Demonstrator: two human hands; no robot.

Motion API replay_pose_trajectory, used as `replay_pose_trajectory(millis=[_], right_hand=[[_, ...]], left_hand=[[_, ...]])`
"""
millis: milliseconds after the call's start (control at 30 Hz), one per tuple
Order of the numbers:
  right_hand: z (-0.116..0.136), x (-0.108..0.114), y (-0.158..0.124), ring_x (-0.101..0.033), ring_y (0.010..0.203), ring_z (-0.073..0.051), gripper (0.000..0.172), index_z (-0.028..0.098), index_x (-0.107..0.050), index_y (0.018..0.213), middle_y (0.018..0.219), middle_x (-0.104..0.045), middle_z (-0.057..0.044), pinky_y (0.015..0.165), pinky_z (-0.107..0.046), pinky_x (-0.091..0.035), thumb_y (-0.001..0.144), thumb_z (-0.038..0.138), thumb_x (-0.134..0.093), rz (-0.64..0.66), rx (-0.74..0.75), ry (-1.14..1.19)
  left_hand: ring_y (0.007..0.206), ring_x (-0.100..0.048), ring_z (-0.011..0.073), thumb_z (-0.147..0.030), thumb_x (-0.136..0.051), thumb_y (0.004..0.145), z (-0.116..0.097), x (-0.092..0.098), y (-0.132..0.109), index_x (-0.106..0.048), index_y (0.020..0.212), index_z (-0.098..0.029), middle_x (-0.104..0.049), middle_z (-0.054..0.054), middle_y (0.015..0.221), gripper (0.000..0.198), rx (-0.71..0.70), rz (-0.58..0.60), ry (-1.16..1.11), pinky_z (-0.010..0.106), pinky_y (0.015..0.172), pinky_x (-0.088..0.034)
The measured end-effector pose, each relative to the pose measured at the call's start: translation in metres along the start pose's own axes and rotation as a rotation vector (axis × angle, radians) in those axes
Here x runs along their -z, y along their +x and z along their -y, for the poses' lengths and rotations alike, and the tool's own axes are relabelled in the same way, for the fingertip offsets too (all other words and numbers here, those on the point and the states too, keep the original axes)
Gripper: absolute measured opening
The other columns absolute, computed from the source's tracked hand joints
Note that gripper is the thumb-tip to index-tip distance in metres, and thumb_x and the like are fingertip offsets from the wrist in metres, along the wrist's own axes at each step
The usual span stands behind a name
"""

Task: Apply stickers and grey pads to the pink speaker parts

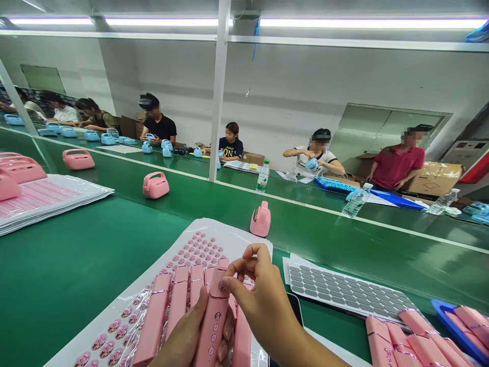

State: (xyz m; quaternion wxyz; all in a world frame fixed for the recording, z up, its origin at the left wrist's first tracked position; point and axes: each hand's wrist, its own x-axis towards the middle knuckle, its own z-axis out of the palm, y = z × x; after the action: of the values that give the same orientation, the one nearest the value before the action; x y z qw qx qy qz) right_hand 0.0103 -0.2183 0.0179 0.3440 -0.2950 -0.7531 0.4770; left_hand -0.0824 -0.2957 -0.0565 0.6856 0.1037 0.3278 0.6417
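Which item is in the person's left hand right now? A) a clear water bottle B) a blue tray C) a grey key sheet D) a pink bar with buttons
D: the left hand wraps around the pink bar, whose round buttons face up toward the camera.

Both hands are bare and close together here. Left hand (187, 339) sits low, curled up from underneath, thumb up one side and fingers (227, 339) wrapped round the other. Right hand (255, 283) reaches in above it in a tight pinch, forearm (294, 336) angling in from bottom right.
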Motion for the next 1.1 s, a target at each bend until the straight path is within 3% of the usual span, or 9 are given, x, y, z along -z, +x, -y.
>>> replay_pose_trajectory(millis=[100,233,400,667,800,933,1033,1100], right_hand=[[-0.002,-0.001,-0.001,-0.053,0.070,-0.014,0.029,0.025,-0.035,0.084,0.075,-0.060,0.005,0.067,-0.030,-0.040,0.072,0.005,-0.053,-0.011,0.006,-0.026],[-0.009,-0.002,-0.004,-0.054,0.071,-0.015,0.027,0.025,-0.035,0.084,0.077,-0.060,0.004,0.065,-0.030,-0.041,0.074,0.007,-0.053,-0.015,0.054,-0.052],[-0.014,-0.001,-0.007,-0.056,0.080,-0.017,0.018,0.025,-0.035,0.087,0.085,-0.060,0.001,0.073,-0.035,-0.043,0.082,0.012,-0.047,0.004,0.103,-0.052],[-0.009,0.000,-0.006,-0.058,0.077,-0.016,0.023,0.025,-0.034,0.087,0.084,-0.060,0.001,0.071,-0.033,-0.045,0.079,0.008,-0.048,0.022,0.119,-0.031],[-0.008,-0.001,-0.006,-0.057,0.073,-0.015,0.024,0.024,-0.035,0.084,0.082,-0.059,0.001,0.068,-0.032,-0.046,0.077,0.006,-0.049,0.028,0.121,-0.051],[-0.013,0.000,-0.005,-0.056,0.077,-0.016,0.025,0.024,-0.040,0.089,0.086,-0.056,0.000,0.072,-0.035,-0.046,0.075,0.006,-0.050,0.024,0.182,-0.086],[-0.016,0.002,-0.001,-0.054,0.083,-0.016,0.030,0.024,-0.042,0.103,0.094,-0.053,-0.003,0.074,-0.035,-0.048,0.078,0.009,-0.049,0.019,0.179,-0.016],[-0.016,0.003,0.003,-0.054,0.079,-0.016,0.025,0.024,-0.044,0.104,0.088,-0.052,-0.001,0.071,-0.034,-0.048,0.082,0.015,-0.047,0.043,0.101,0.072]], left_hand=[[0.042,-0.050,0.0134,-0.062,-0.041,0.080,0.001,0.001,0.001,-0.065,0.084,-0.015,-0.055,0.004,0.048,0.054,-0.012,-0.020,0.002,0.023,0.043,-0.037],[0.038,-0.045,0.0108,-0.067,-0.037,0.078,0.003,0.001,0.002,-0.063,0.070,-0.013,-0.051,0.004,0.043,0.061,-0.007,-0.043,0.060,0.020,0.040,-0.032],[0.034,-0.037,0.0077,-0.069,-0.032,0.078,0.003,-0.001,0.002,-0.055,0.057,-0.013,-0.046,0.002,0.040,0.064,0.006,-0.020,0.095,0.019,0.037,-0.026],[0.040,-0.042,0.0106,-0.068,-0.040,0.076,-0.004,0.003,0.003,-0.057,0.066,-0.013,-0.050,0.003,0.043,0.059,0.061,0.091,0.079,0.020,0.042,-0.032],[0.045,-0.048,0.0115,-0.062,-0.048,0.077,-0.004,0.005,0.001,-0.060,0.065,-0.012,-0.054,0.004,0.048,0.052,0.042,0.068,0.094,0.020,0.046,-0.035],[0.049,-0.050,0.0120,-0.056,-0.050,0.079,-0.005,0.004,-0.001,-0.061,0.067,-0.013,-0.056,0.004,0.053,0.046,-0.009,-0.030,0.083,0.021,0.049,-0.037],[0.041,-0.043,0.0096,-0.062,-0.042,0.079,-0.007,0.002,-0.001,-0.058,0.059,-0.013,-0.050,0.002,0.046,0.056,0.027,0.040,0.135,0.021,0.045,-0.033],[0.038,-0.038,0.0079,-0.067,-0.037,0.078,-0.008,0.001,0.000,-0.055,0.054,-0.012,-0.046,0.001,0.043,0.062,0.035,0.116,0.143,0.020,0.042,-0.030]])
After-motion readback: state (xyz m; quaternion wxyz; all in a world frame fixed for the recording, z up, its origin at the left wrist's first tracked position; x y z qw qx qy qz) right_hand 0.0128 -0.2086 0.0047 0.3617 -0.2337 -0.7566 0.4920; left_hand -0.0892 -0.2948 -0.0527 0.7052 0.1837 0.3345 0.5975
